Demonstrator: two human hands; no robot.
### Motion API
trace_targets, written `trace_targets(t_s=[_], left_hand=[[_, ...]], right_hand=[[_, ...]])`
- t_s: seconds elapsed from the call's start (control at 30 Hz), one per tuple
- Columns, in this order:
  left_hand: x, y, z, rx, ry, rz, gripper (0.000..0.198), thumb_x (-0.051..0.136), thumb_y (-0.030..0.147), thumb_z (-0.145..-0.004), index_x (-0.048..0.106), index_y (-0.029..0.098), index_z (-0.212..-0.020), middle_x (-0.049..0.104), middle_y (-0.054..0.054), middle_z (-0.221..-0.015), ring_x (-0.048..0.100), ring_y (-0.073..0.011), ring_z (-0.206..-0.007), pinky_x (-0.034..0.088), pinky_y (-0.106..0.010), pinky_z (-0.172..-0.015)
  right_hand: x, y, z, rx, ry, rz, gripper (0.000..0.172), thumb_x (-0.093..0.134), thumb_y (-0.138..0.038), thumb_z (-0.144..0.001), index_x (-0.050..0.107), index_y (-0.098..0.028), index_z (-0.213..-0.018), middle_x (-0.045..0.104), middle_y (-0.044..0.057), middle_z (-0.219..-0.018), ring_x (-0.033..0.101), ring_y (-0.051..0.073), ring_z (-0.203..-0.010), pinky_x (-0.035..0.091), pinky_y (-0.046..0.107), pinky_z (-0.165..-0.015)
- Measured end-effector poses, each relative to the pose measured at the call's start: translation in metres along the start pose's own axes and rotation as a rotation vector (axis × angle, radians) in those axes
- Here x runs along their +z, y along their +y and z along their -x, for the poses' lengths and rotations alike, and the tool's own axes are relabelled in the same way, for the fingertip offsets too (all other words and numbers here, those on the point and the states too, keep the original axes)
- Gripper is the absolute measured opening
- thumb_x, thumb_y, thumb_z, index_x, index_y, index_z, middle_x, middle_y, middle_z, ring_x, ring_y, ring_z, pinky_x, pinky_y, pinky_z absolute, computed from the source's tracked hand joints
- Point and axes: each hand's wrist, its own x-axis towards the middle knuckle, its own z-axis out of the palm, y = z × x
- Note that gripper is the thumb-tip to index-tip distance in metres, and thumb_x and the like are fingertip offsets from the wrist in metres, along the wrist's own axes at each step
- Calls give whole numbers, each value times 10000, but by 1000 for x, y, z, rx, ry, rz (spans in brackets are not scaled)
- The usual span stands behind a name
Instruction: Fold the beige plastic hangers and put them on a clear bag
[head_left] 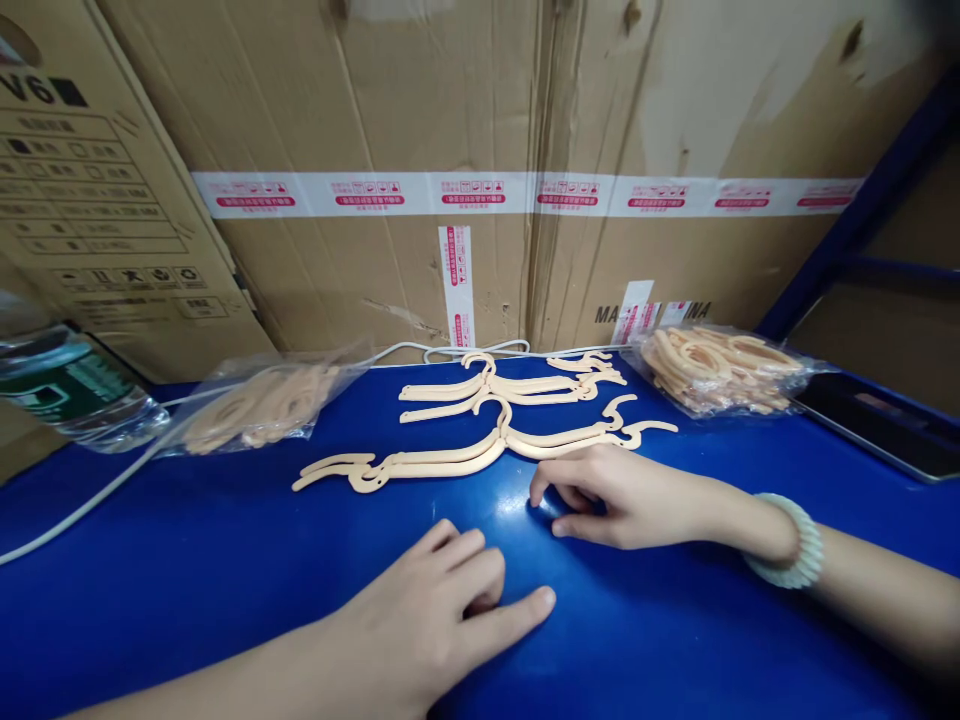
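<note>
Several beige plastic folding hangers lie spread out in front of me. The nearest unfolded hanger [450, 462] stretches across the middle, its hook pointing away from me. Behind it are more hanger arms [532, 388], partly overlapping. Low over the blue tabletop, my left hand [442, 610] holds nothing; its fingers are loosely bent and the thumb sticks out to the right. My right hand [607, 495] is just in front of the nearest hanger's right arm, fingers curved down and thumb apart, with nothing visible in its grasp.
A clear bag of beige hanger parts [262, 405] lies at left, another bag [720, 365] at right. Beside them are a water bottle [67, 385] and a dark phone [885, 425]. A white cable [97, 500] crosses the blue table [187, 580]. Large cardboard boxes [390, 110] stand behind.
</note>
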Motion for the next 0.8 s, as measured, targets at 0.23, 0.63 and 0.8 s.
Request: trace_targets(t_s=[0.23, 0.63, 0.8], left_hand=[[20, 11, -4, 103, 232, -137, 413, 523, 278, -923, 441, 230, -1325, 547, 24, -732, 432, -150, -593, 415, -320, -724], [-19, 22, -10, 103, 20, -32, 334, 502, 245, -948, 529, 222, -1281, 627, 10, -792, 545, -156, -685, 441, -288, -715], [-12, 21, -10, 15, 68, 186, 113, 537, 267, -956, 633, 214, -926, 636, 33, -771, 553, -109, -669, 456, -256, -770]], right_hand=[[1, -1, -1, 15, 1, 18, 173, 605, -248, -869, 593, -186, -1030, 480, -61, -652, 444, 86, -543, 309, 190, -528], [2, 0, 0, 9, 9, 18, 171, 601, -248, -872, 588, -181, -1029, 489, -56, -664, 446, 84, -551, 313, 189, -530], [0, -2, 0, 8, 10, 17, 160, 591, -233, -870, 575, -181, -1021, 498, -56, -677, 435, 83, -561, 317, 189, -540]])
